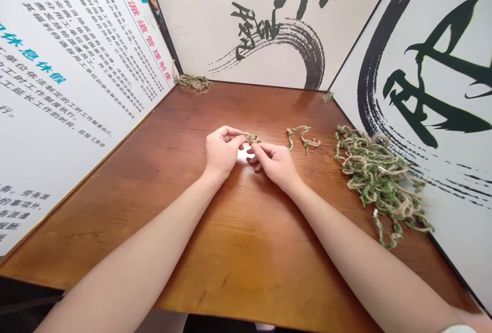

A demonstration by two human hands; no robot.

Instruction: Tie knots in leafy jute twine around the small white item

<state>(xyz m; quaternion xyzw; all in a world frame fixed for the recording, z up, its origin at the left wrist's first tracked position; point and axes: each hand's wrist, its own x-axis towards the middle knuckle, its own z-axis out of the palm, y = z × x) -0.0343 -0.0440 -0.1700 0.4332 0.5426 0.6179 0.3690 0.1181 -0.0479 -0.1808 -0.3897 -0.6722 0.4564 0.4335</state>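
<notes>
Between my two hands, just above the middle of the table, is a short length of twine with small green leaves point(252, 138). My left hand point(223, 149) pinches its left end between thumb and fingers. From the other side, my right hand point(274, 163) grips the right end, thumb and forefinger pressed together and the other fingers curled below. Part of the twine is hidden by the fingertips. A second piece of leafy twine point(302, 137) lies loosely bent on the table, just beyond my right hand and apart from it.
A large tangled heap of leafy twine point(378, 179) lies along the right side of the brown wooden table point(230, 251). A smaller bundle point(194, 83) rests in the far left corner, and a little tuft point(328, 97) in the far right one. Printed white panels point(184, 30) wall three sides.
</notes>
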